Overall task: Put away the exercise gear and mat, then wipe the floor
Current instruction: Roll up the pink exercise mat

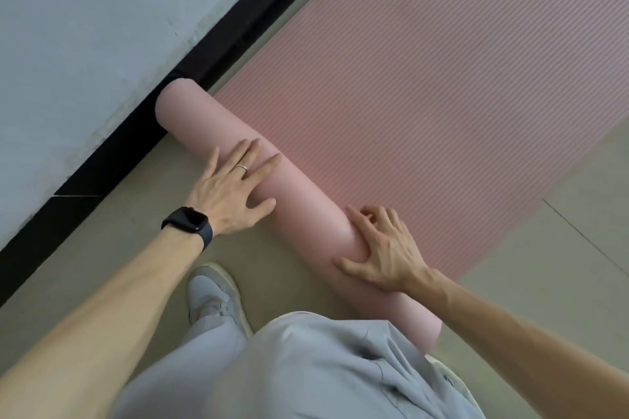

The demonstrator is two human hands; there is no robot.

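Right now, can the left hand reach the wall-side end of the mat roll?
Probably yes: the left hand rests flat on the pink mat roll, with only bare roll between it and that end. The black baseboard crowds the end face, though.

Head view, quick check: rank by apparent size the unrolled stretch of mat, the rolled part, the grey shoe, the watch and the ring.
Largest to smallest:
1. unrolled stretch of mat
2. rolled part
3. grey shoe, partly hidden by the trouser leg
4. watch
5. ring
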